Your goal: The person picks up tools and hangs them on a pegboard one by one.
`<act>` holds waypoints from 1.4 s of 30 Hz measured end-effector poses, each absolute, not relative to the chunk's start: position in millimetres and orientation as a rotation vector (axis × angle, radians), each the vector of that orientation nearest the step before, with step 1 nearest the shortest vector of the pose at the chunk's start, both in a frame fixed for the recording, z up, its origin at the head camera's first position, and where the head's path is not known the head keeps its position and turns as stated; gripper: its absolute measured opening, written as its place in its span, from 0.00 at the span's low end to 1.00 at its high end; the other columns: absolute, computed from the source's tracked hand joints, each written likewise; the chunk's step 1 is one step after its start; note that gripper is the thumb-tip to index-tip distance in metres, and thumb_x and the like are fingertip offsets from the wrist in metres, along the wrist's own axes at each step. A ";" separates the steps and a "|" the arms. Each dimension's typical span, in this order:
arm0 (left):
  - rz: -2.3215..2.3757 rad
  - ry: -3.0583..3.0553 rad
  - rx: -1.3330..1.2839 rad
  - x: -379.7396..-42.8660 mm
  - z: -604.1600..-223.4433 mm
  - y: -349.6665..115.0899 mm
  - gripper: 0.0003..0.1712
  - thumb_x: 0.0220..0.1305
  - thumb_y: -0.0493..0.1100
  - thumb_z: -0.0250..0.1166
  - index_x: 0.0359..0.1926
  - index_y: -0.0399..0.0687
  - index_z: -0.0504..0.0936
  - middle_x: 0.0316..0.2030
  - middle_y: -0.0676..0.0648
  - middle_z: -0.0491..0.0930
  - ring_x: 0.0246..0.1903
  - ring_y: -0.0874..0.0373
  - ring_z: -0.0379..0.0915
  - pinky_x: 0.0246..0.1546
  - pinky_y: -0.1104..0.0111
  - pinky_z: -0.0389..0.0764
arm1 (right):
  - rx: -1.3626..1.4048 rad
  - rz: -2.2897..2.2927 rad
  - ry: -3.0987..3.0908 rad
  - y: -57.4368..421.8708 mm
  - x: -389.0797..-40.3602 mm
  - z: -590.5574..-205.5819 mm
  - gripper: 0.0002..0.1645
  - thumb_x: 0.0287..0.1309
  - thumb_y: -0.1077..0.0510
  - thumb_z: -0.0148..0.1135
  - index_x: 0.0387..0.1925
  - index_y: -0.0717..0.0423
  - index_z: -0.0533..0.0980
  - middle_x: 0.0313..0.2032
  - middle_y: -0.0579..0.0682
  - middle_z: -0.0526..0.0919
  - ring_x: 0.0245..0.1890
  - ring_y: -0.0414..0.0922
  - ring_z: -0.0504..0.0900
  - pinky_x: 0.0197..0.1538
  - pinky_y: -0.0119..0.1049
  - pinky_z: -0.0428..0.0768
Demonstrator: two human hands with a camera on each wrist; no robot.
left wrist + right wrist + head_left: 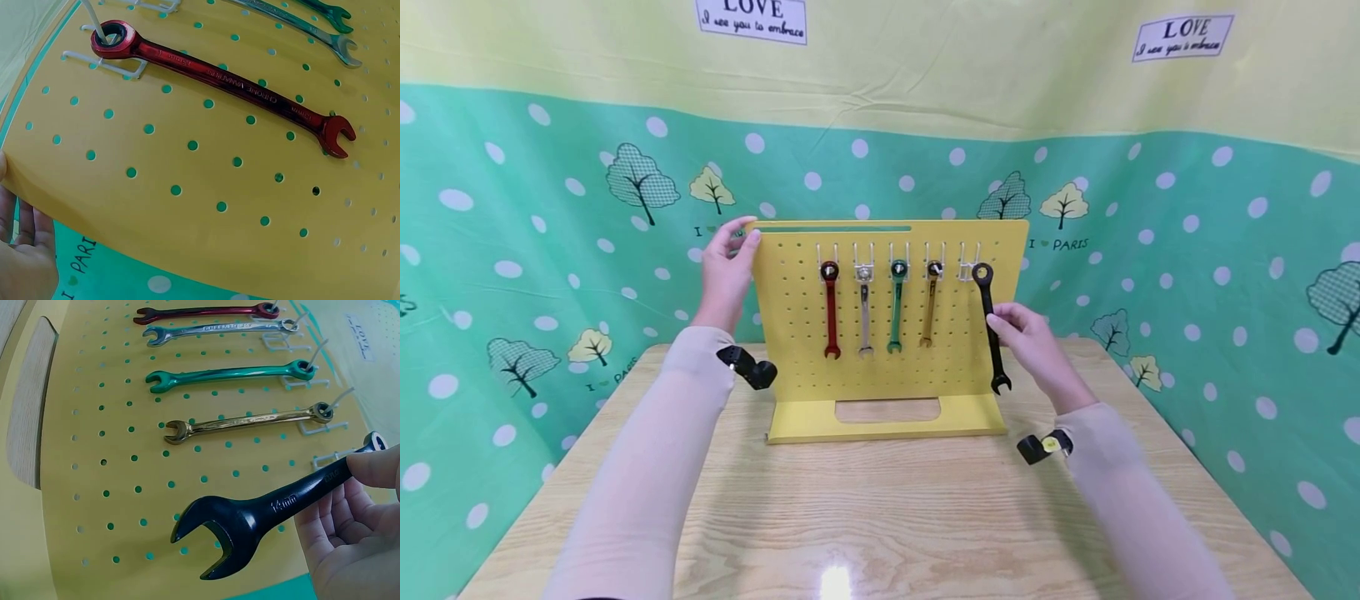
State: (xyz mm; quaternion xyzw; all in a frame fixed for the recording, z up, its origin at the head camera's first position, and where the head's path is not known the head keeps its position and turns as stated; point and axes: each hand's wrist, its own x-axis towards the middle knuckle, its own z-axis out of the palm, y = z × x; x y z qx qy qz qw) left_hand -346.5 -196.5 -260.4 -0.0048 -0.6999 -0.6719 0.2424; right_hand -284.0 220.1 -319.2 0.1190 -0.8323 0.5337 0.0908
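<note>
My right hand (1033, 346) pinches a black combination wrench (281, 506), marked 14mm, in front of the right side of a yellow pegboard (797, 367). The wrench's ring end is up beside a white wire hook (966, 268), its open jaw pointing down. With thumb in front and fingers behind, my left hand (727, 271) grips the board's upper left edge. Four... several other wrenches hang by their rings from hooks: a red wrench (231, 81), a silver wrench (865, 312), a green wrench (897, 308) and a gold wrench (250, 422).
The pegboard stands upright on its yellow base (805, 425), which has a cutout, on a light wooden table (850, 517). Behind and at both sides hangs a green and yellow curtain (505, 217) with dots and trees.
</note>
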 end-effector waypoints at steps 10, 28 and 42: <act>-1.834 -1.924 -0.008 -345.4 -259.8 -196.2 0.20 0.72 0.54 0.60 0.62 0.63 0.78 0.52 0.50 0.75 0.49 0.57 0.74 0.52 0.64 0.77 | 0.322 1.713 -2.501 219.0 -295.5 -327.9 0.28 0.77 0.50 0.50 0.62 0.70 0.67 0.58 0.61 0.69 0.55 0.51 0.70 0.64 0.50 0.71; -1.825 -1.944 -0.005 -344.5 -260.4 -196.5 0.20 0.72 0.56 0.59 0.63 0.64 0.77 0.53 0.50 0.74 0.51 0.56 0.73 0.54 0.63 0.76 | 0.332 1.965 -2.355 204.9 -316.3 -345.7 0.34 0.77 0.50 0.52 0.70 0.71 0.59 0.65 0.66 0.69 0.64 0.58 0.69 0.68 0.48 0.68; -1.819 -1.940 -0.015 -345.6 -261.1 -197.4 0.21 0.72 0.56 0.59 0.63 0.64 0.77 0.52 0.50 0.75 0.50 0.56 0.74 0.54 0.63 0.77 | 0.312 1.968 -2.347 207.7 -317.1 -346.0 0.39 0.74 0.46 0.56 0.72 0.68 0.58 0.67 0.63 0.67 0.66 0.57 0.68 0.67 0.49 0.69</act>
